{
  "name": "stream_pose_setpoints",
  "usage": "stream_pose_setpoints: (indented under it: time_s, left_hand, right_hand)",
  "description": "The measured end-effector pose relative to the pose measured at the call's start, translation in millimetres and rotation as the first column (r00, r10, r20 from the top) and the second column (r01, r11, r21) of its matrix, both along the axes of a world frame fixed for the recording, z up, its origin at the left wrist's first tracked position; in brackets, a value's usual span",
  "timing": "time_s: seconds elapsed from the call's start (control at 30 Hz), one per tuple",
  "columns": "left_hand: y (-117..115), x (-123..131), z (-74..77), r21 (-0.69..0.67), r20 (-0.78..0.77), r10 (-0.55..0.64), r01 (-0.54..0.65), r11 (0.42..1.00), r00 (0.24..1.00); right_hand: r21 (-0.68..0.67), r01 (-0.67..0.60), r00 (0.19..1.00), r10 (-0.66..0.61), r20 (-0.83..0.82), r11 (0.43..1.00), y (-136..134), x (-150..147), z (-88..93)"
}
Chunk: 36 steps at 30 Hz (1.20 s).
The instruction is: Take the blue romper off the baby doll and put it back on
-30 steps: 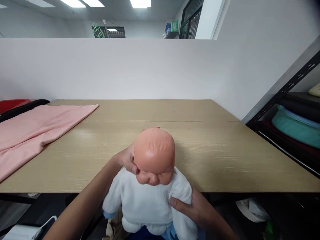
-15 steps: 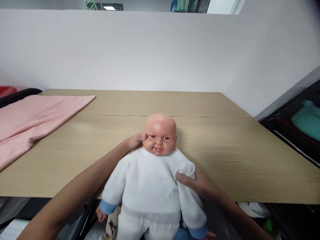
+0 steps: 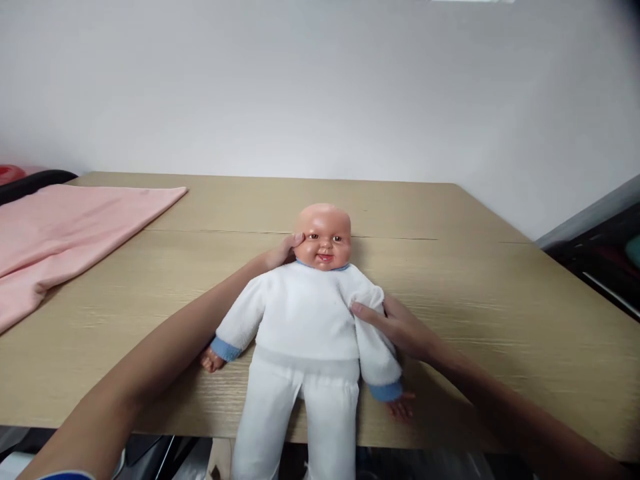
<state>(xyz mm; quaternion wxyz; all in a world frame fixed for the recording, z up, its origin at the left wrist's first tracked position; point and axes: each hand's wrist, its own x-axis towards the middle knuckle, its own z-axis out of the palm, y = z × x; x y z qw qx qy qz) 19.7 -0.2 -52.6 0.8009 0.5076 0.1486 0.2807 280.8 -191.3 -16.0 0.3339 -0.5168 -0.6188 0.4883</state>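
A baby doll [image 3: 307, 317] in a white fleece suit with blue cuffs is face up over the table, its head toward the wall and its legs reaching past the front edge. My left hand [image 3: 286, 251] cups the side of its head, thumb on the cheek and the other fingers hidden behind. At the doll's upper arm on the right, my right hand [image 3: 385, 320] grips the sleeve, thumb in front, fingers out of sight behind. Whether the doll's back rests fully on the table I cannot tell.
The wooden table [image 3: 480, 293] ends at a white wall [image 3: 300, 87]. A pink cloth [image 3: 85, 227] lies on its left side, near a black-rimmed thing with something red [image 3: 10, 173]. Dark shelving [image 3: 605, 253] stands at the right.
Both hands have carried the doll forward, farther over the table, so its arms and upper legs are now above the tabletop. The camera view has tilted down.
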Motion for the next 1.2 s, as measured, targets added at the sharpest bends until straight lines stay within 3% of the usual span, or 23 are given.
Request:
stream_pose_setpoints:
  time_s: [0.17,0.33,0.47,0.63,0.77,0.93,1.2]
  left_hand:
    - [30,3,-11.9,-0.014,0.010,0.086,-0.086,0.996,0.996]
    - [54,9,-15.6,-0.009,0.005,0.071,-0.070,0.997,0.997]
    - [73,18,-8.6,0.012,0.028,0.091,-0.091,0.996,0.995]
    - [104,32,7.2,0.040,0.014,0.168,-0.168,0.985,0.986]
    - [127,41,10.9,0.032,-0.001,0.197,-0.197,0.980,0.980]
    - [129,38,7.6,-0.035,-0.084,0.206,-0.210,0.977,0.975]
    - [117,35,16.2,-0.078,-0.042,0.195,-0.198,0.977,0.980]
  right_hand:
    - [0.047,0.081,0.997,-0.082,0.012,0.996,17,10,-9.6]
    - [0.090,0.203,0.979,-0.205,0.013,0.975,16,20,-11.9]
    - [0.112,0.320,0.941,-0.329,0.079,0.941,16,24,-13.9]
    - [0.209,0.369,0.894,-0.407,0.185,0.906,19,20,-19.2]
    - [0.183,0.402,0.858,-0.439,0.267,0.897,20,21,-22.4]
    - [0.150,0.397,0.859,-0.424,0.286,0.905,19,28,-26.8]
    - [0.216,0.344,0.833,-0.403,0.378,0.914,13,33,-32.7]
